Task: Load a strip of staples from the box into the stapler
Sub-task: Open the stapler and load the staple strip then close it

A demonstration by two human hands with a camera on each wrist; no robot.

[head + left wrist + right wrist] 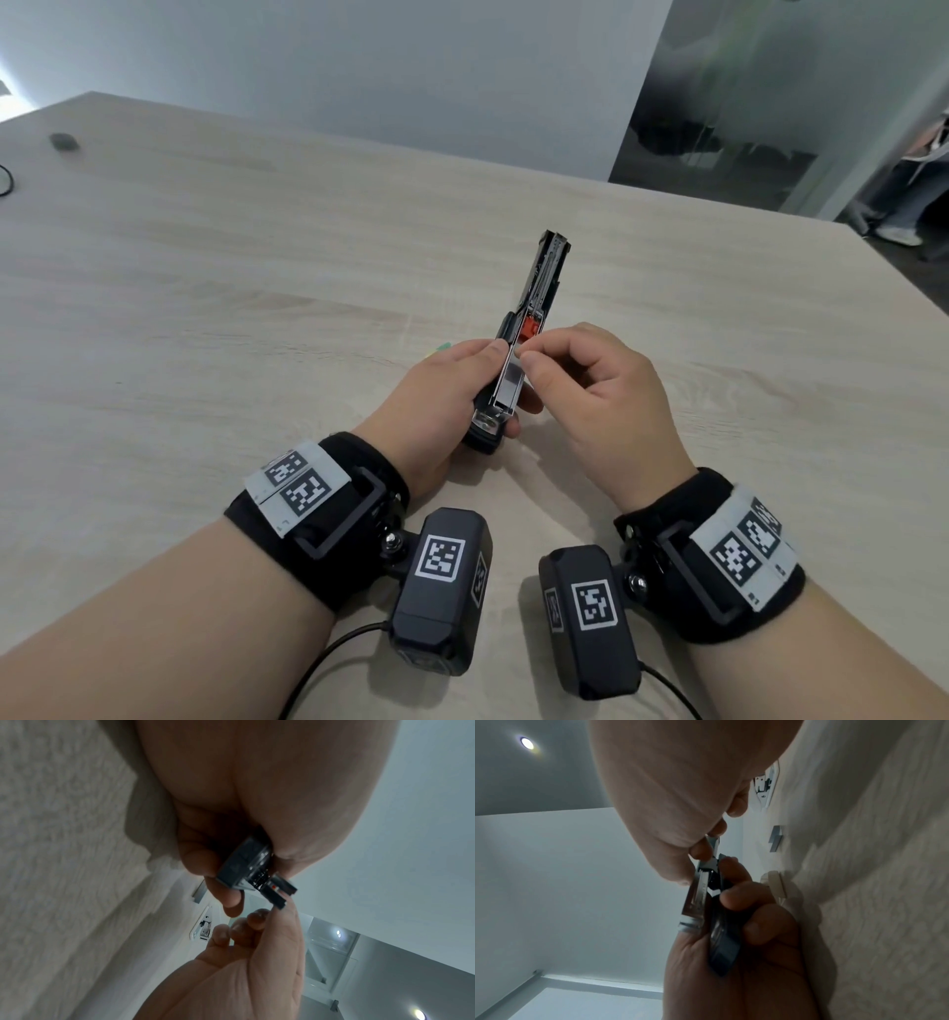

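My left hand grips the base of a black stapler a little above the table, nose end towards me. Its top cover is swung open and points away from me, so the metal magazine and an orange pusher are bare. My right hand pinches thumb and forefinger at the magazine's edge beside the pusher. What lies between those fingertips is too small to tell. The right wrist view shows the same pinch on the stapler's metal rail. A small pale box lies on the table behind my left hand.
The light wood table stretches far left and back. A loose grey staple strip and a white flat object lie beyond the box. A small dark object sits far left. Someone's legs show past the table's right corner.
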